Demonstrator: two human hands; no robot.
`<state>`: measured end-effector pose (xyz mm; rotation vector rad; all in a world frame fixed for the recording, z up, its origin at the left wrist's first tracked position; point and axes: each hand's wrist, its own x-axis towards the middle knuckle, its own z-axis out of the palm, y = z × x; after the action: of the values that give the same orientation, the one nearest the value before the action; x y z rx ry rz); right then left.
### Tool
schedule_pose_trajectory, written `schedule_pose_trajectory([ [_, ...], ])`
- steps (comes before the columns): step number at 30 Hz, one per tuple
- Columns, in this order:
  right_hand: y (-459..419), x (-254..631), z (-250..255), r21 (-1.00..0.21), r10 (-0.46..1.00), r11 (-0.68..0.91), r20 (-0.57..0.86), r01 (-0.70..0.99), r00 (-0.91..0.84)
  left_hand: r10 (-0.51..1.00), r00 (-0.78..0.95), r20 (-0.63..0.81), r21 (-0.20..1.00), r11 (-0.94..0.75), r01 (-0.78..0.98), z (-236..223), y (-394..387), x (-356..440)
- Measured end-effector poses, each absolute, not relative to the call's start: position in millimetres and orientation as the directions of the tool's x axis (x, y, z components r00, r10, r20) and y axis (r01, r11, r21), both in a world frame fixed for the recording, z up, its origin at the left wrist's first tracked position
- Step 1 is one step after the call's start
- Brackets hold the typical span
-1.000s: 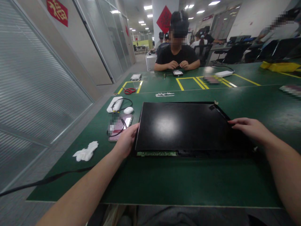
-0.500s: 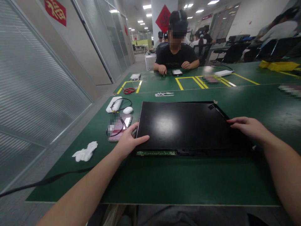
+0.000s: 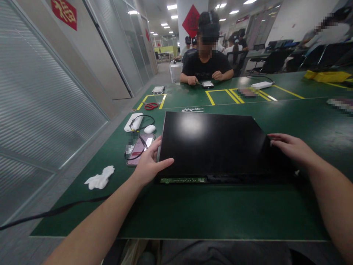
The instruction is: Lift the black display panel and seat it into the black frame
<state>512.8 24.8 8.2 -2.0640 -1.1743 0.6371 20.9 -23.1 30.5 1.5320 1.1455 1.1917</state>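
A black LCD panel (image 3: pixel 215 147) lies glossy side up in front of me, its far edge raised above the green table. Along its near edge runs a narrow green circuit board (image 3: pixel 182 180). My left hand (image 3: pixel 149 162) grips the panel's left edge, thumb over the front and fingers at the side. At the right edge, my right hand (image 3: pixel 286 145) pinches the panel with fingers and thumb. What lies under the panel is mostly hidden by it.
Left of the panel are a phone (image 3: pixel 140 149), a white mouse-like object (image 3: pixel 149 129), a white power bank (image 3: pixel 134 122) with a black cable, and a crumpled tissue (image 3: pixel 100 178). Red-handled scissors (image 3: pixel 151 106) lie farther back. A person (image 3: pixel 206 66) works across the green table (image 3: pixel 220 217).
The panel's far edge has risen and now covers the dark frame corner seen behind it before. Both hands stay at its sides. Across the table, the other person's hand has moved toward a small device.
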Motion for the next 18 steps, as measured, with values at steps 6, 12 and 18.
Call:
schedule_pose_trajectory([
  [6, 22.1, 507.6, 6.3, -0.853, 0.83, -0.354, -0.099, 0.383, 0.549, 0.95, 0.159, 0.27, 0.949, -0.291, 0.125, 28.0, -21.4, 19.6],
  [12, 23.8, 507.3, 6.9, -0.939, 0.817, -0.231, -0.045, 0.255, 0.575, 0.958, 0.129, 0.255, 0.966, -0.257, 0.002, 27.6, -20.7, 19.7],
  [18, 16.5, 506.9, 22.0, -0.982, 0.784, -0.162, -0.188, -0.099, 0.591, 0.984, 0.077, 0.161, 0.967, -0.141, -0.212, 29.8, -19.4, 16.3],
])
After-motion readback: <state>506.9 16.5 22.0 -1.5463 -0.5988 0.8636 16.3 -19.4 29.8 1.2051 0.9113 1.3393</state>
